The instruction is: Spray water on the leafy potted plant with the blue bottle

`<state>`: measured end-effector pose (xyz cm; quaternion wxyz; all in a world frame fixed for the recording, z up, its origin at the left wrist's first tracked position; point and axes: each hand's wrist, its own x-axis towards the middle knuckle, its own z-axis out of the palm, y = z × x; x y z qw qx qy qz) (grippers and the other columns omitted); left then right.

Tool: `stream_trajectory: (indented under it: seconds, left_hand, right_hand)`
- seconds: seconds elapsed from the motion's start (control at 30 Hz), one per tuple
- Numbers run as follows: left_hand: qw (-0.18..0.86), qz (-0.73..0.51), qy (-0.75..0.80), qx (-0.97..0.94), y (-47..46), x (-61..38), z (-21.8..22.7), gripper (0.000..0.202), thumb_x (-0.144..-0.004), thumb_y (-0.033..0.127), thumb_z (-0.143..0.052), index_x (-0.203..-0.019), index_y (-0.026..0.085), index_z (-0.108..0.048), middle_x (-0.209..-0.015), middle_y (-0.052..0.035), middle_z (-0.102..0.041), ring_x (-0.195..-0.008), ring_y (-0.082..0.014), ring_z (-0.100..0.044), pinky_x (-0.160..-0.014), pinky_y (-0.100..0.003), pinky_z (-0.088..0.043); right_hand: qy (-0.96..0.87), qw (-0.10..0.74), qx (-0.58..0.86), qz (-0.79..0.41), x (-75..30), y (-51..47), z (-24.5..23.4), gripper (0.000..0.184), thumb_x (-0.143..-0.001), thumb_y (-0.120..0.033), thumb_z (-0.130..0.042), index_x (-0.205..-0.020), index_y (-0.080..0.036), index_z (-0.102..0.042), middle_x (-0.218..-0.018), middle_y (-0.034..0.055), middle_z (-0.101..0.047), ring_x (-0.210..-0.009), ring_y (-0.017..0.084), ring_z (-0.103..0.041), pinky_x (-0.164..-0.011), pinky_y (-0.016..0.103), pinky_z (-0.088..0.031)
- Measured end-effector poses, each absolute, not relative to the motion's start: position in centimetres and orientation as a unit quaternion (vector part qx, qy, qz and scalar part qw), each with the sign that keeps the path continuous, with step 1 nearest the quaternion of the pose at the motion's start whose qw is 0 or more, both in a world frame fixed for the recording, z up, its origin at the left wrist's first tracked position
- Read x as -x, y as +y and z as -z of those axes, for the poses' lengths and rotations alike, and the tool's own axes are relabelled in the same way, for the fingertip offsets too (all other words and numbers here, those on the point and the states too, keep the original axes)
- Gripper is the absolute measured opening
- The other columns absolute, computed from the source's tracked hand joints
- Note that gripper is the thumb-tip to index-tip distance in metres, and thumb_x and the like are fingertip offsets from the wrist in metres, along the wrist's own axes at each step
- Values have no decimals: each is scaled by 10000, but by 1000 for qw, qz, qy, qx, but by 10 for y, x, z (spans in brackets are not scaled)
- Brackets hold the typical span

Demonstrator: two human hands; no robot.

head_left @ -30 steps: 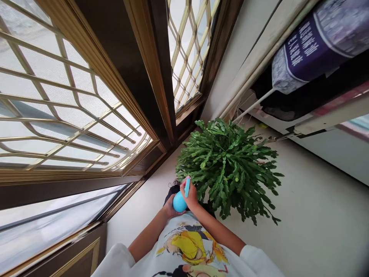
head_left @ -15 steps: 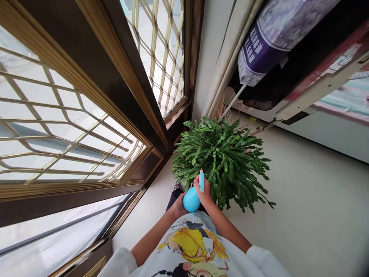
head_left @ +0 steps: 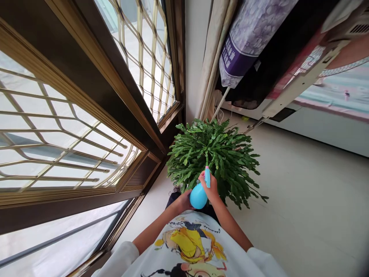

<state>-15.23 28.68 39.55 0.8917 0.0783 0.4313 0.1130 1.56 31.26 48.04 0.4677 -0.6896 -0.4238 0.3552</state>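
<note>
A blue spray bottle (head_left: 198,197) with a pink nozzle is in front of my body, pointing away from me. My right hand (head_left: 211,187) is wrapped round its neck and trigger head. Against the left side of the round bottle body, my left hand (head_left: 184,201) is closed, its fingertips partly hidden beneath. Just beyond the nozzle spreads a bushy green potted plant (head_left: 213,150) with flat, jointed leaves that look glossy. Its pot is hidden under the foliage.
On the left stands a brown door (head_left: 135,169) with gold lattice bars. A purple-wrapped long item (head_left: 239,57) on a white pole leans behind the plant. A pale metal frame (head_left: 288,96) juts in from the right above the light floor (head_left: 302,184).
The view has turned slightly right, so the door and plant sit further left. Both hands and the spray bottle have shifted a little right relative to the plant. The grip is the same.
</note>
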Motion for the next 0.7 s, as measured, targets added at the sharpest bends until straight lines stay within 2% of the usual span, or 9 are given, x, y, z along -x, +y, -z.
stream_trajectory:
  seconds: [0.13, 0.27, 0.4, 0.5, 0.63, 0.7]
  left_hand:
    - [884, -79, 447, -110, 292, 147, -406, 531, -891, 548, -564, -1267, 175, -592, -1075, -122, -708, -1007, -272, -664, -943, -410, -487]
    - [878, -127, 439, -144, 295, 142, -416, 608, -874, 560, -614, -1360, 202, -546, -1142, -104, -701, -1064, -242, -651, -971, -345, -464]
    - [870, -185, 428, -161, 297, 134, -425, 721, -854, 581, -646, -1462, 237, -464, -1249, -99, -674, -1063, -248, -663, -967, -346, -462]
    - [855, -212, 442, -170, 303, 132, -430, 707, -868, 584, -627, -1458, 226, -475, -1235, -100, -684, -1051, -259, -669, -969, -360, -464]
    - [843, -245, 446, -176, 316, 140, -435, 647, -892, 546, -629, -1439, 227, -498, -1175, -94, -709, -1023, -256, -675, -967, -372, -464]
    - [839, -254, 449, -170, 323, 146, -436, 637, -902, 526, -636, -1437, 209, -498, -1165, -104, -712, -1004, -252, -680, -955, -368, -468]
  right_hand:
    - [-383, 466, 692, -396, -30, 320, -491, 253, -797, -482, -598, -776, -231, -622, -682, 41, -693, -647, 227, -676, -577, 318, -512]
    - [-376, 481, 684, -399, -42, 332, -498, 299, -812, -527, -601, -810, -229, -630, -716, 45, -707, -667, 220, -687, -579, 308, -517]
    - [-402, 477, 684, -379, -44, 351, -501, 278, -816, -514, -598, -765, -241, -610, -651, 28, -668, -611, 214, -656, -571, 325, -511]
    - [-416, 469, 677, -386, -40, 368, -504, 260, -810, -488, -606, -724, -243, -594, -590, 21, -641, -545, 202, -613, -559, 333, -503]
    - [-442, 463, 655, -402, -31, 393, -507, 284, -827, -502, -589, -804, -222, -634, -736, 51, -719, -652, 197, -645, -581, 302, -505]
    - [-452, 456, 648, -410, -25, 405, -507, 300, -819, -512, -588, -792, -217, -627, -731, 47, -717, -642, 185, -631, -577, 288, -492]
